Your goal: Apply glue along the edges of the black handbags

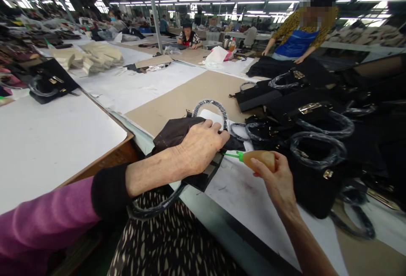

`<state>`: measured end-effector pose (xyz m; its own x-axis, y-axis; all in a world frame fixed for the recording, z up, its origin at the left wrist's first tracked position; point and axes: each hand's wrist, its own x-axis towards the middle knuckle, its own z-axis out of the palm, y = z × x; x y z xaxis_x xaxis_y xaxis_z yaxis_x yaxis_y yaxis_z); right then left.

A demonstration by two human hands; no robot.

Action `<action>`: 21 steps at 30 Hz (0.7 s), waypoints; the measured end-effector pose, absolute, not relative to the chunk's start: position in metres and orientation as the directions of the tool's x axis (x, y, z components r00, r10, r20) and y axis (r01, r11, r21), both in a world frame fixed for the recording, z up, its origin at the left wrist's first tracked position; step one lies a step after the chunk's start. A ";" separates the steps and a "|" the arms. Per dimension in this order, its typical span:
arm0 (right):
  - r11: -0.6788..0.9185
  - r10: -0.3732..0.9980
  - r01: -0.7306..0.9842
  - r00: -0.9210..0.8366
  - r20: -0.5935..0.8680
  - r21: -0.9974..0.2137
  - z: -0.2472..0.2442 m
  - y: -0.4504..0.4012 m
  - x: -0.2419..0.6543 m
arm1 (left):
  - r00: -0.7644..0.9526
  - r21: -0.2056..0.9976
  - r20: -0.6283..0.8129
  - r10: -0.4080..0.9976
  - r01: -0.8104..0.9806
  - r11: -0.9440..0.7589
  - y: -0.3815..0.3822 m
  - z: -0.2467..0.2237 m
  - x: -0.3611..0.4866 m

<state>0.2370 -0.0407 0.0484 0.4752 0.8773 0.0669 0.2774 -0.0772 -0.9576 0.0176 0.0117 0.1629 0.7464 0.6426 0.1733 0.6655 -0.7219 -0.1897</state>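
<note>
At the table's edge lies a dark handbag [173,132] with plastic-wrapped ring handles, one standing up behind it and one hanging over the edge toward my lap. My left hand [203,145] presses across the bag with its fingers curled over the top, closed on its material. In my right hand [275,174] is a squeeze glue bottle [260,159] with amber contents and a green nozzle. The thin green tip points left and reaches the bag's edge just below my left fingers. My left hand and wrist cover much of the bag.
Black handbags [320,140] with wrapped handles and gold hardware are heaped at the right. A person in a blue apron [293,43] handles black material behind them. Cream pieces [87,56] lie far left, near another black bag [52,81]. A metal post [154,14] rises behind.
</note>
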 end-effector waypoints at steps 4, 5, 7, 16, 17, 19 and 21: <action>-0.107 0.894 0.269 0.448 0.026 -0.957 0.046 -0.043 0.238 | 0.749 -0.167 0.176 0.639 0.663 -0.730 0.008 0.161 0.016; -0.108 0.897 0.258 0.443 0.018 -0.960 0.045 -0.043 0.238 | 0.749 -0.162 0.178 0.638 0.662 -0.732 0.006 0.160 0.015; -0.112 0.902 0.237 0.431 0.001 -0.965 0.045 -0.044 0.236 | 0.749 -0.158 0.180 0.638 0.662 -0.733 0.004 0.159 0.014; -0.180 0.911 0.202 0.403 -0.086 -0.963 0.047 -0.052 0.240 | 0.743 -0.147 0.201 0.638 0.667 -0.731 -0.007 0.152 0.008; -0.191 0.907 0.190 0.408 -0.100 -0.963 0.046 -0.052 0.241 | 0.742 -0.143 0.200 0.640 0.668 -0.730 -0.009 0.152 0.007; -0.215 0.902 0.164 0.411 -0.132 -0.963 0.046 -0.053 0.241 | 0.736 -0.131 0.202 0.646 0.674 -0.727 -0.012 0.151 0.005; -0.233 0.900 0.159 0.409 -0.151 -0.959 0.047 -0.054 0.240 | 0.731 -0.116 0.201 0.652 0.678 -0.726 -0.016 0.150 0.003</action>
<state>0.2396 -0.0542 0.0471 0.4087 0.9001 -0.1510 0.1586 -0.2330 -0.9594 0.0031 -0.0157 0.1498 0.7314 0.6517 0.2010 0.6783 -0.7256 -0.1158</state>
